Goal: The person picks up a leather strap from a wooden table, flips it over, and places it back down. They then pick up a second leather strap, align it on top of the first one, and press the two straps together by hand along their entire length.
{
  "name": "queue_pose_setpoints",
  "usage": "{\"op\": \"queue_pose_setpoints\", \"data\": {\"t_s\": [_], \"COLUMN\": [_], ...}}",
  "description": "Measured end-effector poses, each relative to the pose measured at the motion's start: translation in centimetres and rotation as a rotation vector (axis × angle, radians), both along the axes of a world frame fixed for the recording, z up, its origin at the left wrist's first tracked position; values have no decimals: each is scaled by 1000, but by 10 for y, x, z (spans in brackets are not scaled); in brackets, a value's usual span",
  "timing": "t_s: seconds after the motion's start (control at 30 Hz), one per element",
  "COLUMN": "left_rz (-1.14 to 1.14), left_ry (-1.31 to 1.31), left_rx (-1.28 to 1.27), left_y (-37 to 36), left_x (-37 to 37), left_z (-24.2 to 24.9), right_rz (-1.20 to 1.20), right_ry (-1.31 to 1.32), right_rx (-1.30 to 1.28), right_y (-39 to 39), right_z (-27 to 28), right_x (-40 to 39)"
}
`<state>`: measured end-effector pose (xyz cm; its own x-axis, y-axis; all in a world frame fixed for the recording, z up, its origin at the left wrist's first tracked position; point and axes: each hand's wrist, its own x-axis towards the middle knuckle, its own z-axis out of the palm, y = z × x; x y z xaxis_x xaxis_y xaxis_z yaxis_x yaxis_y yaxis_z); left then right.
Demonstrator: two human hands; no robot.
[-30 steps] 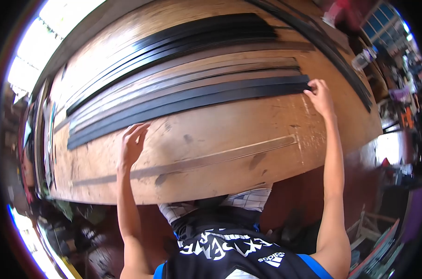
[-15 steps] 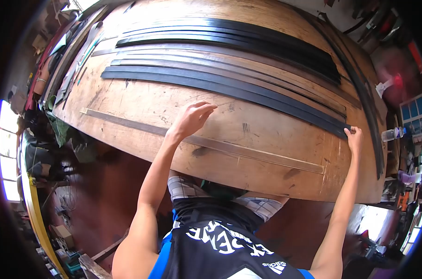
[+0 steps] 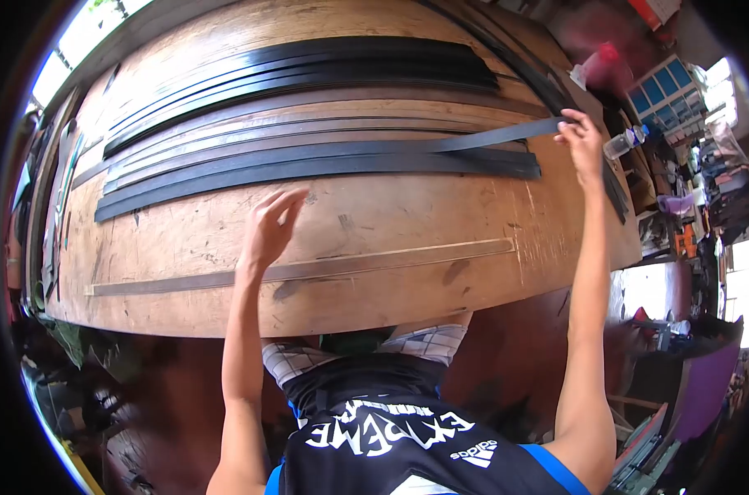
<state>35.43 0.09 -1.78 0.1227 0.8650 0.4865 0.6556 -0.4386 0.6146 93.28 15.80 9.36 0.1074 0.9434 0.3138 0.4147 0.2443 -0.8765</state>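
Endwise in right hand (image 3: 585, 147), black strip (image 3: 506, 134)

"Can you see the end of that dark strip (image 3: 506, 134)?"

"Not the tip; the fingers of my right hand (image 3: 583, 150) cover it."

"And your left hand (image 3: 274, 229)?"

"Its curled fingers partly hide one another. My left forearm (image 3: 242, 346) blocks a stretch of the thin brown slat (image 3: 383, 261)."

"What gets cut off?"

"The long black strips (image 3: 515, 54) run out past my view's top edge, and my shirt (image 3: 374, 445) is cropped at the bottom. My checked shorts (image 3: 428, 342) vanish beneath the tabletop (image 3: 391, 206)."

"That red thing (image 3: 607, 59)?"

"Too blurred to name. The clutter (image 3: 721, 186) at far right is too small to sort out."
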Motion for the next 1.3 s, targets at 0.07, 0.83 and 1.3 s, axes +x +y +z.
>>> {"op": "queue_pose_setpoints", "data": {"t_s": [0.07, 0.83, 1.3], "left_rz": [-19, 673, 120], "left_ry": [-26, 225, 211], "left_rx": [33, -53, -1227], "left_y": [23, 38, -148], "left_x": [26, -404, -377], "left_z": [-4, 76, 118], "right_rz": [100, -166, -703], "right_ry": [74, 160, -70], "right_rx": [48, 243, -93], "right_y": [-7, -67, -179], "right_z": [42, 149, 79], "right_x": [-10, 287, 370]}}
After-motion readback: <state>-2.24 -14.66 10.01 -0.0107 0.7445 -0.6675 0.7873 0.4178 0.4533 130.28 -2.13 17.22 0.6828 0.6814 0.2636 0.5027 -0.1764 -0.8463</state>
